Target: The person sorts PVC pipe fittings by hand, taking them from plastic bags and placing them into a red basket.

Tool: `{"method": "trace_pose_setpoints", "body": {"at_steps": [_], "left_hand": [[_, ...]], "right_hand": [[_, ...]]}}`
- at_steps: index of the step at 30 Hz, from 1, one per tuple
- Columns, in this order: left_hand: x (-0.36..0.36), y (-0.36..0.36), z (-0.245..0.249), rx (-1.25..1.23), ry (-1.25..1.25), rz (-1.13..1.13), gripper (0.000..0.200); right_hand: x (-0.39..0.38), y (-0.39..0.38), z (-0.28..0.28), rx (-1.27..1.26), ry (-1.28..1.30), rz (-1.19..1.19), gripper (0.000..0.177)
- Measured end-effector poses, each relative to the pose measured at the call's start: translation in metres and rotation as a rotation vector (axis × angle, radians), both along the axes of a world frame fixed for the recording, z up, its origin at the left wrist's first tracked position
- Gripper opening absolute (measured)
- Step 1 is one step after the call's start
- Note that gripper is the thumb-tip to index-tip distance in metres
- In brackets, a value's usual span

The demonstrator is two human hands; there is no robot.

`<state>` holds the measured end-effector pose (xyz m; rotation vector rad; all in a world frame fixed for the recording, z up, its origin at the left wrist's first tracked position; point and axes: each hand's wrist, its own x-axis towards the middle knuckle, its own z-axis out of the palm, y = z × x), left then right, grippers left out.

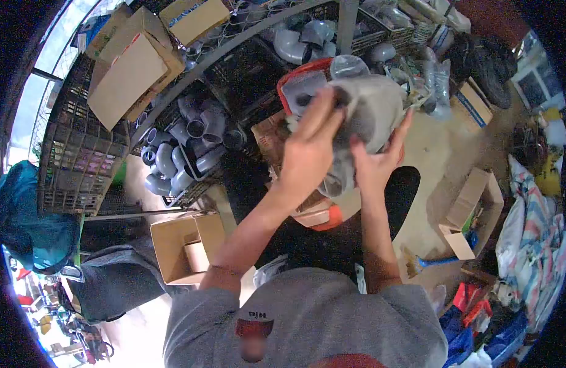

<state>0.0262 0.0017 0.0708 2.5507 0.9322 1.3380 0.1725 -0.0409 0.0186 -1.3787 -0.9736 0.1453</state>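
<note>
A large pale grey pipe fitting [372, 113], blurred and seemingly wrapped in cloudy plastic, is held up between my hands. My left hand [310, 144] closes on its left side, with the fingers at a dark opening. From the lower right, my right hand [381, 162] grips the same fitting between thumb and fingers. Directly beneath is an orange-red container [283, 86], largely hidden by the fitting and my hands. Clear plastic bags with grey pieces [304, 86] show at its far side. My palms and the fitting's underside are out of sight.
Grey pipe elbows [166, 159] fill a crate at left, beside a black crate [246, 76]. An open cardboard box [160, 251] stands left of my forearm. At right are another open box [473, 211], a blue-handled brush [433, 262] and a striped sack [528, 227].
</note>
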Motion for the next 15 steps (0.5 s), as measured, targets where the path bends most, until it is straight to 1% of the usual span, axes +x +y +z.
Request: {"method": "trace_pose_setpoints", "body": {"at_steps": [1, 2, 3, 4, 5, 6, 7, 8, 9, 10, 11, 12, 13, 14, 15], "left_hand": [[0.002, 0.000, -0.018, -0.116, 0.025, -0.153, 0.044], [-0.003, -0.004, -0.033, -0.191, 0.074, -0.152, 0.043], [-0.007, -0.006, -0.034, -0.257, 0.124, -0.153, 0.043], [-0.013, -0.001, -0.025, -0.251, 0.125, -0.156, 0.043], [-0.023, 0.001, -0.014, -0.442, 0.108, -0.163, 0.043], [-0.027, 0.003, -0.006, -0.632, 0.091, -0.169, 0.043], [-0.021, 0.006, -0.001, -0.632, 0.090, -0.170, 0.043], [-0.012, 0.008, 0.001, -0.487, -0.066, -0.114, 0.042], [-0.003, 0.009, 0.000, -0.338, -0.219, -0.056, 0.041], [0.006, 0.010, -0.016, -0.128, -0.127, -0.034, 0.039], [0.007, 0.005, -0.030, -0.121, -0.001, -0.145, 0.039], [0.003, 0.000, -0.026, -0.219, 0.005, -0.172, 0.039], [-0.001, 0.000, -0.017, -0.311, 0.012, -0.205, 0.038], [-0.008, 0.006, -0.005, -0.307, 0.011, -0.208, 0.038], [-0.020, 0.010, 0.009, -0.449, 0.072, -0.249, 0.039]], "right_hand": [[-0.001, 0.001, 0.002, 0.043, 0.126, -0.014, 0.125], [0.001, -0.002, 0.001, 0.044, 0.128, -0.015, 0.125], [0.007, -0.004, -0.001, 0.013, -0.039, -0.041, 0.125], [0.011, -0.005, -0.004, -0.023, -0.206, -0.067, 0.125], [0.012, -0.007, -0.009, -0.030, -0.206, -0.067, 0.125], [0.012, -0.007, -0.015, -0.028, -0.078, -0.001, 0.124], [0.012, -0.005, -0.018, -0.019, 0.050, 0.063, 0.124], [0.009, -0.005, -0.021, -0.025, 0.052, 0.067, 0.124], [0.003, -0.003, -0.023, 0.007, 0.136, 0.096, 0.125], [0.000, -0.001, -0.024, 0.042, 0.216, 0.124, 0.125], [0.002, -0.001, -0.024, 0.038, 0.215, 0.128, 0.125], [0.006, 0.000, -0.022, 0.042, 0.239, 0.136, 0.123], [0.008, 0.004, -0.021, 0.052, 0.263, 0.140, 0.121], [0.009, 0.005, -0.020, 0.056, 0.261, 0.137, 0.121], [0.008, 0.002, -0.021, 0.035, 0.274, 0.146, 0.120]]}}
